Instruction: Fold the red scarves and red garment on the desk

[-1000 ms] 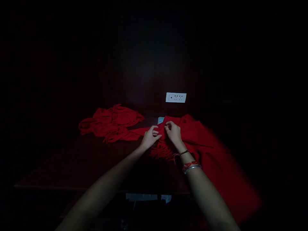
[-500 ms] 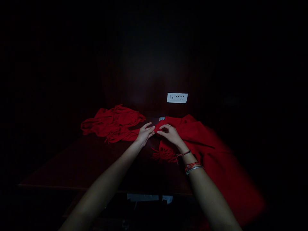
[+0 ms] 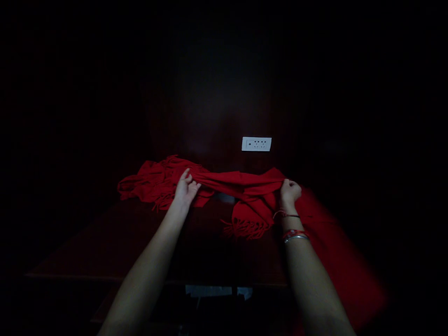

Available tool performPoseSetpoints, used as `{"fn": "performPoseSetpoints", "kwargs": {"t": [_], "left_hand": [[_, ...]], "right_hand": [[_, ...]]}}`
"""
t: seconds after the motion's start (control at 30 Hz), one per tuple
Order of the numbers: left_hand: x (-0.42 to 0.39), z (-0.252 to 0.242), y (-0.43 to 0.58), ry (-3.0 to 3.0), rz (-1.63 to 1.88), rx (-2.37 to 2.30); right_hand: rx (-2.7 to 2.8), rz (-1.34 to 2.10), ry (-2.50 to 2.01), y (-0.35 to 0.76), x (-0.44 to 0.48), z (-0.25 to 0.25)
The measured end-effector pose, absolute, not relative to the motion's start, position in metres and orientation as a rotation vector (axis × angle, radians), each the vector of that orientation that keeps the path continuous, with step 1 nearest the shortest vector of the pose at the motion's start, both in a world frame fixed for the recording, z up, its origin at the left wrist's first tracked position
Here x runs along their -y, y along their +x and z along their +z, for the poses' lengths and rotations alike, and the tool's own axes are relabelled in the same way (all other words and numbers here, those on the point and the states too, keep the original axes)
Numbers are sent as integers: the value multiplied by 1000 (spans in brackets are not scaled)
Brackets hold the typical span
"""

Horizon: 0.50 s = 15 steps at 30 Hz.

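Note:
A red fringed scarf [image 3: 241, 181] is stretched between my two hands above the dark tabletop. My left hand [image 3: 186, 190] is closed on its left part, beside a crumpled red heap [image 3: 147, 182] with tassels. On the other side, my right hand [image 3: 290, 191] makes a fist round the scarf's edge. Below the taut stretch hangs or lies a fringed end [image 3: 250, 221]. More red cloth [image 3: 336, 252] spreads to the right and drops past the table's front edge. I cannot tell whether all the red cloth is one piece.
The dark table [image 3: 105, 247] stands against a dark wall bearing a white socket panel [image 3: 256, 144]. A pale flat thing [image 3: 226, 198] lies partly under the scarf. Beneath the tabletop, pale objects [image 3: 208, 291] show dimly. The surroundings are very dark.
My hands, close together before, have moved apart, left hand leftward and right hand rightward. A stretch of scarf is now pulled taut between them, and the pale thing behind is covered differently.

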<state>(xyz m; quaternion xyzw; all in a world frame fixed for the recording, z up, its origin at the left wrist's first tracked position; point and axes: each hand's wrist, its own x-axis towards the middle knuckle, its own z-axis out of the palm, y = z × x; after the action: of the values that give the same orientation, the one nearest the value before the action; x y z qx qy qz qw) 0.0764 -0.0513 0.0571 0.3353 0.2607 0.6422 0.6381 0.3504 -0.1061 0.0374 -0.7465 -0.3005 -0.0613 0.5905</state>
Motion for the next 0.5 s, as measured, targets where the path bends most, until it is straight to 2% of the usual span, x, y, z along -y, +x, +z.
{"fn": "performPoseSetpoints", "kwargs": {"t": [0.17, 0.37, 0.5], "left_hand": [[52, 55, 76, 856, 1387, -797], [63, 44, 97, 1269, 1235, -826], [67, 46, 98, 1551, 1202, -676]], "right_hand": [[835, -96, -1678, 341, 99, 37], [1409, -497, -1568, 280, 119, 50], [1987, -371, -1436, 262, 126, 46]]}}
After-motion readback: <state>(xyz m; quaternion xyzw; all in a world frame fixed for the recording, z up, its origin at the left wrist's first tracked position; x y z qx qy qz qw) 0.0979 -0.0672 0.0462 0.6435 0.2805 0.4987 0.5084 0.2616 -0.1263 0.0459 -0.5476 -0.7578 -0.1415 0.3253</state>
